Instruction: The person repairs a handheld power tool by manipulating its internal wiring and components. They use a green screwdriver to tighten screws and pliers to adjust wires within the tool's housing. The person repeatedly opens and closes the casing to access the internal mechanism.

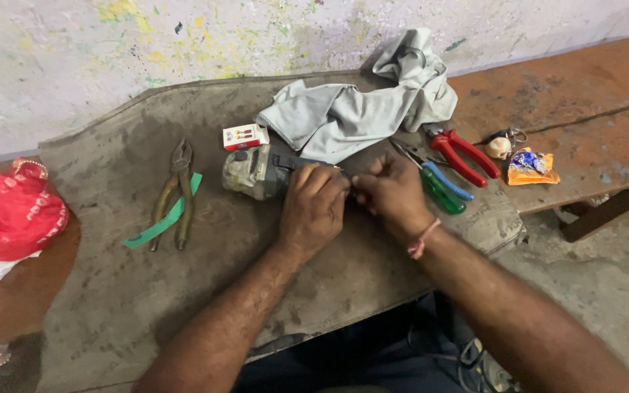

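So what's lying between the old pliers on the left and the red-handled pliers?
In the head view: the grey power tool, both hands on it, and a green screwdriver.

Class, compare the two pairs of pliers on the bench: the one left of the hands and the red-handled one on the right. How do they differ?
The left pliers have dull, worn brownish handles; the red-handled pliers look bright. The left pliers lie alone across a green strip; the red-handled pliers lie beside a green-handled screwdriver, their head at the grey cloth. Both rest untouched with handles spread.
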